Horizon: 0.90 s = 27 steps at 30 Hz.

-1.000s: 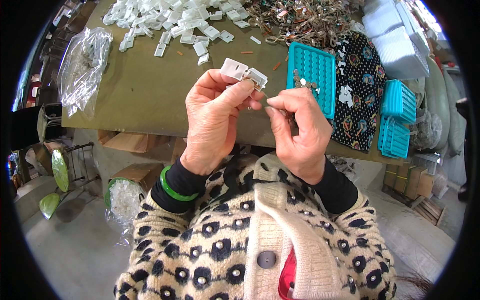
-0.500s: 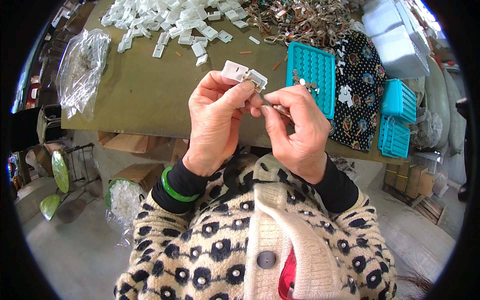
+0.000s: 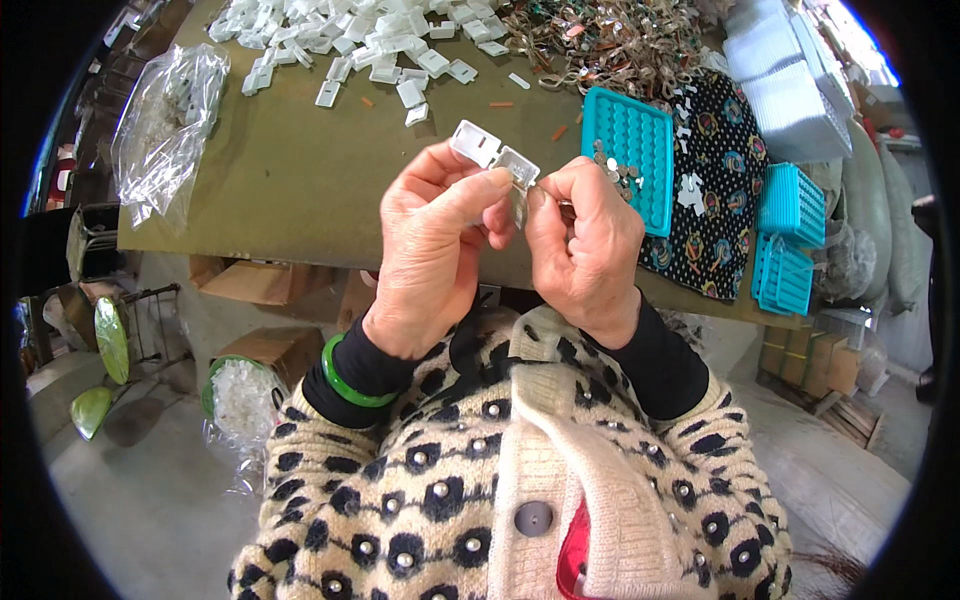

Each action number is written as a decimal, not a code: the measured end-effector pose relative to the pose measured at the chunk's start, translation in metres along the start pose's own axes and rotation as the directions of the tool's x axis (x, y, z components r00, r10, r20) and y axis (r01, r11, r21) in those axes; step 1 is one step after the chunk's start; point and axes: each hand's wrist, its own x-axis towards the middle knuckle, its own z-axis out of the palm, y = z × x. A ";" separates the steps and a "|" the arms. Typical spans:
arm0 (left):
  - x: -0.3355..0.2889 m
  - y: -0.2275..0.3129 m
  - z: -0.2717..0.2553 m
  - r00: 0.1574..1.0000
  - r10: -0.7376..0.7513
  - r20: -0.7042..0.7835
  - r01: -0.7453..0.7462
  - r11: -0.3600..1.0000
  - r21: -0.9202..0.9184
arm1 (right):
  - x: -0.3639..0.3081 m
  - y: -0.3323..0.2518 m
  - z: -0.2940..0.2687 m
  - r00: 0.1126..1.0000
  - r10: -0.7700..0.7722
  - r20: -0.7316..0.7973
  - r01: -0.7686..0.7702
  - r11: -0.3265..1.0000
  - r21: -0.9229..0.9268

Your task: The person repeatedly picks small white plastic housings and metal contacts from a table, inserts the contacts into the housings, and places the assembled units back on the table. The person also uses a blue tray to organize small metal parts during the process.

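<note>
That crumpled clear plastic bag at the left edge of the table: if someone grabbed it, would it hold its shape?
Probably not. The clear plastic bag lies wrinkled and slumped on the table, so it likely flops and crackles when lifted. It looks thin and light, and its glossy film may slip between fingers.

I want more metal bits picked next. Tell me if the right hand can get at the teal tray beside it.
Probably yes. The teal tray lies on the table just beyond the right hand, with nothing between them. But that hand's grip is shut on a small metal piece, so it isn't free.
</note>
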 end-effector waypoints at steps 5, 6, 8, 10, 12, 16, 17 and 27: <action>-0.003 0.006 -0.003 0.987 -0.148 0.068 0.157 0.976 -0.149 | 0.002 -0.010 -0.003 0.925 0.342 0.164 -0.378 0.802 0.462; -0.002 0.005 -0.003 0.988 -0.144 0.055 0.150 0.978 -0.142 | 0.003 -0.009 -0.005 0.875 0.404 0.268 -0.482 0.676 0.557; -0.001 0.003 -0.003 0.998 -0.040 0.037 0.042 0.998 -0.053 | 0.006 -0.008 -0.009 0.729 0.507 0.460 -0.662 0.352 0.661; 0.000 0.000 -0.003 0.997 0.074 0.033 -0.075 0.996 0.040 | 0.010 -0.003 -0.015 0.502 0.516 0.694 -0.771 -0.098 0.630; -0.003 -0.002 -0.001 0.984 0.175 0.026 -0.177 0.974 0.143 | 0.007 -0.003 -0.013 0.435 0.484 0.760 -0.755 -0.263 0.600; -0.008 0.000 -0.001 0.981 0.182 0.065 -0.189 0.976 0.105 | 0.004 0.001 -0.014 0.450 0.411 0.792 -0.758 -0.293 0.583; -0.008 -0.001 0.000 0.982 0.172 0.080 -0.179 0.980 0.087 | 0.001 -0.001 -0.015 0.482 0.427 0.765 -0.770 -0.210 0.602; 0.002 -0.007 -0.011 0.978 -0.119 0.170 0.126 0.991 -0.034 | -0.011 0.048 -0.066 1.000 -0.028 -0.004 0.022 0.867 -0.497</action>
